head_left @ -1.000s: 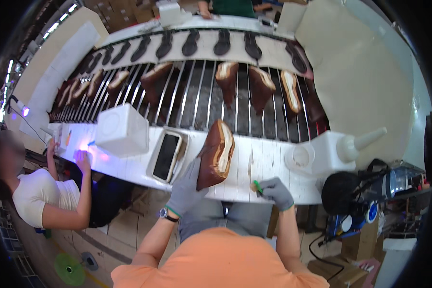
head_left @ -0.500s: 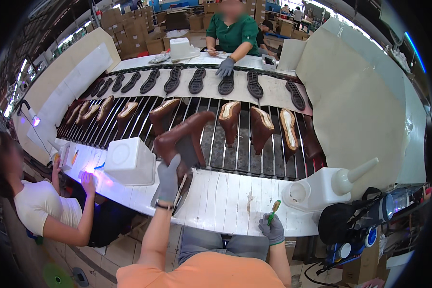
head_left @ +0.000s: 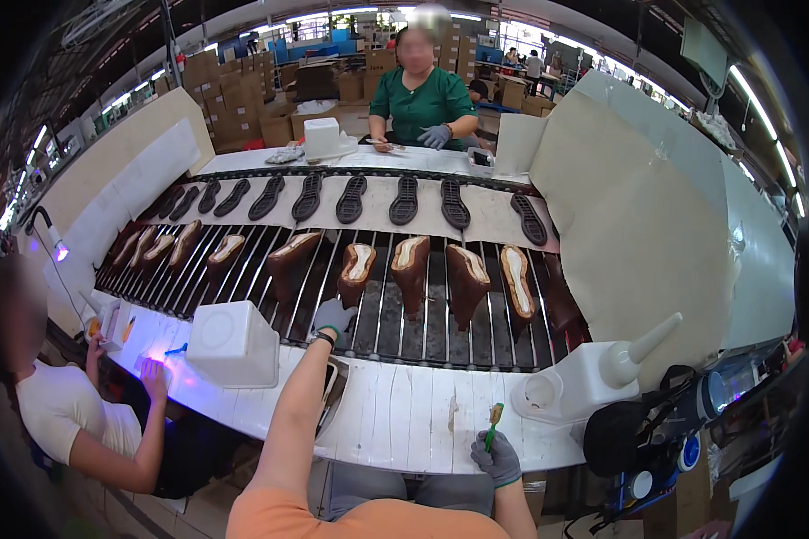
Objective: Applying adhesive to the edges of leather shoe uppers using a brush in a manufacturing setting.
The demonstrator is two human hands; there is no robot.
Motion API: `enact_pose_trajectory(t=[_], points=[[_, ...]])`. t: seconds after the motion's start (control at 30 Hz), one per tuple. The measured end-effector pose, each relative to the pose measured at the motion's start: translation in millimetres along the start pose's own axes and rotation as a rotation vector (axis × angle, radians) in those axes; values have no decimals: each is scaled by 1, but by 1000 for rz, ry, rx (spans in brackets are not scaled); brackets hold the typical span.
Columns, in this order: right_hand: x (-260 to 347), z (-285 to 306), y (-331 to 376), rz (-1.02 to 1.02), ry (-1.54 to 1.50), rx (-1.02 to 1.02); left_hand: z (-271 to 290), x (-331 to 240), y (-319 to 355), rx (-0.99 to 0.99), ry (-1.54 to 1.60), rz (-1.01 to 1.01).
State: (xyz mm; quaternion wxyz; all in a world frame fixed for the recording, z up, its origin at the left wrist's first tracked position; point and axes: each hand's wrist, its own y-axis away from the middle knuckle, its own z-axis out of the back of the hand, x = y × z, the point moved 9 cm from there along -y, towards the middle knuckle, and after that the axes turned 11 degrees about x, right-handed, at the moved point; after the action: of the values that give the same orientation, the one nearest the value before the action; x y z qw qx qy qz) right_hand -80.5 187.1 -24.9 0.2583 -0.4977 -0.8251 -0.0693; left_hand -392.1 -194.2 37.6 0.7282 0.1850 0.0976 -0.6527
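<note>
My left hand (head_left: 334,317), in a grey glove, reaches to the rack's near side. Its fingers are closed at the lower part of a brown boot (head_left: 344,289), which stands upside down with its pale underside up. More upturned brown boots (head_left: 411,269) line the rack on both sides of it. At the table's front edge my gloved right hand (head_left: 499,460) grips a small green-handled brush (head_left: 492,427), bristles up. A dark, shallow object with a light stick (head_left: 331,395) lies beside my left forearm, partly hidden by it.
Dark shoe soles (head_left: 351,199) lie in a row behind the metal-bar rack (head_left: 440,346). White plastic containers (head_left: 234,346) (head_left: 575,377) stand on the white table (head_left: 395,418). One co-worker (head_left: 422,103) faces me across the rack; another (head_left: 85,413) sits at left.
My left hand has moved forward with the boot, which has turned from sideways to upside down on the rack. The co-worker opposite has drawn a gloved hand back from the soles. The view has tilted up.
</note>
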Motion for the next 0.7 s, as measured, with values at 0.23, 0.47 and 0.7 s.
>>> enact_pose_trajectory(t=[0.23,0.47,0.7], points=[[1,1,-1,13,-27,-37,13,-10,82,-83,-32,21],[1,5,-2,-18,24,-52,19,-10,100,-197,262,-37],[0,5,0,-79,85,-71,25,-8,100,-300,294,-60]])
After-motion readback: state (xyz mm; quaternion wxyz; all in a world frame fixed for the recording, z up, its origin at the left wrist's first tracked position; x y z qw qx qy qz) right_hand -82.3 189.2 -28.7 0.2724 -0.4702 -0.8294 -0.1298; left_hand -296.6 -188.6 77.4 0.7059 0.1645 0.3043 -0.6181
